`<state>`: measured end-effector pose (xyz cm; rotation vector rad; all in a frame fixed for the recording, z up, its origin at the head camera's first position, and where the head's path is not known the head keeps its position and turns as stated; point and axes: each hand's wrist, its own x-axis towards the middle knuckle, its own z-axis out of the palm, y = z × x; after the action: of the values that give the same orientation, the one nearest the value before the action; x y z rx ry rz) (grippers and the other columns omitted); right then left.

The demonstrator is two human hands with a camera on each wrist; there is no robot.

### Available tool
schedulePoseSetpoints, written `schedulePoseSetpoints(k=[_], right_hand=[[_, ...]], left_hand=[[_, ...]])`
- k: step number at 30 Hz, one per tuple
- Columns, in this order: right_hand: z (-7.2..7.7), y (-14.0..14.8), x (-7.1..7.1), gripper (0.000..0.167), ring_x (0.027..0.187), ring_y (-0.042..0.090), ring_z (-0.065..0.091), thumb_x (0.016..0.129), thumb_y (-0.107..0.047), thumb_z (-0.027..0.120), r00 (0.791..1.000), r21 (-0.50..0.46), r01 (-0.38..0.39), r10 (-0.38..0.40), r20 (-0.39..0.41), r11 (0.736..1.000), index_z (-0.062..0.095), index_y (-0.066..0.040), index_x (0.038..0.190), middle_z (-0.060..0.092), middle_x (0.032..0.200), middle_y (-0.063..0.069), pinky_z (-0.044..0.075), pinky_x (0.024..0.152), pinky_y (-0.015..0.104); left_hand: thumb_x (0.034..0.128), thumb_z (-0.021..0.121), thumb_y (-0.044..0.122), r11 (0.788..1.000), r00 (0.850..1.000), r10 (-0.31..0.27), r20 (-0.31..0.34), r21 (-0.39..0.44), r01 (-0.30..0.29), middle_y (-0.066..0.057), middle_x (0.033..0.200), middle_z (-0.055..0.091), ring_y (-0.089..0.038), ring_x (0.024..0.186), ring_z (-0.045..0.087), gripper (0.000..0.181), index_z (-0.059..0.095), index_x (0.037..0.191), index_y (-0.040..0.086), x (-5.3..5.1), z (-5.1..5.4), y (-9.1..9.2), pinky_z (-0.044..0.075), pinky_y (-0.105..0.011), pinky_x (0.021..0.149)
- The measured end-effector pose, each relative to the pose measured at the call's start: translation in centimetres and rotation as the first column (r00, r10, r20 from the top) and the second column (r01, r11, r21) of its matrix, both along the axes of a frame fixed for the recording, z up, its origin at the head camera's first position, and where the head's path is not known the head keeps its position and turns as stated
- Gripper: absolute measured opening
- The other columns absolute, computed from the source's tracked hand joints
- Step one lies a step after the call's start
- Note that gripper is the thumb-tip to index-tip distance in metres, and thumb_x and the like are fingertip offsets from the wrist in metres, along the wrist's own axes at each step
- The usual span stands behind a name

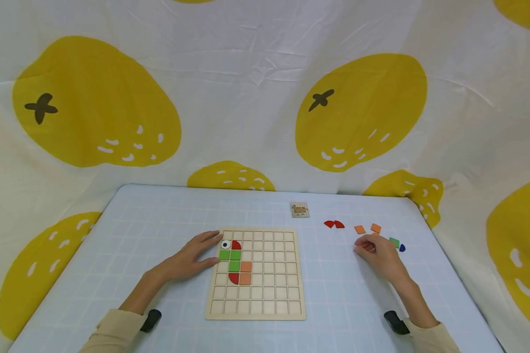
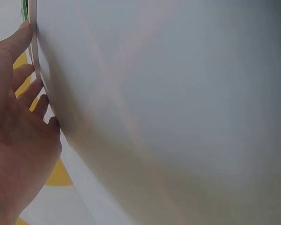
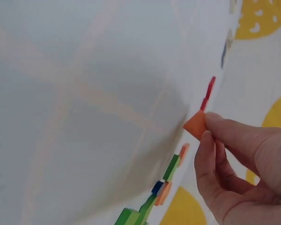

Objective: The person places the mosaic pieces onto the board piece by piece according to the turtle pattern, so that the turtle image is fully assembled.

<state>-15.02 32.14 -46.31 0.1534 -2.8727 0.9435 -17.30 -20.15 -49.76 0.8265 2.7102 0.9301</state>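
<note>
My left hand (image 1: 191,257) rests against the left edge of a wooden grid board (image 1: 269,282), its fingers fairly straight. In the left wrist view the thumb and fingertips of the left hand (image 2: 23,122) touch the board's rim (image 2: 33,42). On the board lie an eye tile (image 1: 225,244), red quarter-round tiles (image 1: 236,244), green square tiles (image 1: 235,255) and orange square tiles (image 1: 245,278). To the right of the board, my right hand (image 1: 381,255) pinches an orange square tile (image 3: 195,125) between thumb and finger, close above the table.
Loose tiles lie around the right hand: two red quarter-rounds (image 1: 334,224), orange squares (image 1: 376,228), a green square (image 1: 394,242) and a dark blue piece (image 1: 402,248). A small patterned card (image 1: 299,210) lies behind the board. A lemon-print cloth (image 1: 247,98) hangs beyond the table.
</note>
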Motion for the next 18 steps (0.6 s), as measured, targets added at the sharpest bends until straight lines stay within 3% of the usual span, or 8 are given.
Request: schedulePoseSetpoints(k=[6, 13, 18], right_hand=[[0.4, -1.4, -0.4, 0.015, 0.085, 0.025, 0.067, 0.090, -0.007, 0.080, 1.000, -0.019, -0.008, 0.008, 0.000, 1.000, 0.074, 0.001, 0.102, 0.072, 0.093, 0.009, 0.053, 0.073, 0.016], [0.4, -2.8, -1.0, 0.014, 0.081, 0.024, 0.069, 0.087, -0.004, 0.082, 0.993, -0.056, -0.067, 0.061, -0.096, 0.996, 0.075, 0.000, 0.098, 0.073, 0.091, 0.007, 0.056, 0.073, 0.018], [0.7, -4.2, -1.1, 0.015, 0.083, 0.023, 0.066, 0.089, -0.008, 0.081, 0.998, -0.063, -0.054, 0.051, -0.045, 0.997, 0.075, -0.002, 0.102, 0.072, 0.094, 0.007, 0.054, 0.073, 0.018]], left_hand=[[0.1003, 0.068, 0.033, 1.000, 1.000, 0.007, 0.009, -0.010, -0.007, -0.019, 0.162, 0.035, -0.044, 0.148, 0.030, 0.068, 0.042, 0.157, 0.006, 0.0, -0.1, 0.0, 0.029, -0.065, 0.116], [0.1004, 0.068, 0.033, 1.000, 1.000, 0.011, 0.017, -0.011, -0.010, -0.019, 0.163, 0.034, -0.044, 0.149, 0.029, 0.068, 0.042, 0.157, 0.006, 0.1, 0.1, 0.1, 0.028, -0.066, 0.116], [0.1006, 0.068, 0.035, 1.000, 1.000, 0.009, 0.020, -0.013, -0.009, -0.018, 0.163, 0.034, -0.044, 0.149, 0.028, 0.069, 0.041, 0.157, 0.006, 0.1, 0.2, 0.1, 0.028, -0.066, 0.116]])
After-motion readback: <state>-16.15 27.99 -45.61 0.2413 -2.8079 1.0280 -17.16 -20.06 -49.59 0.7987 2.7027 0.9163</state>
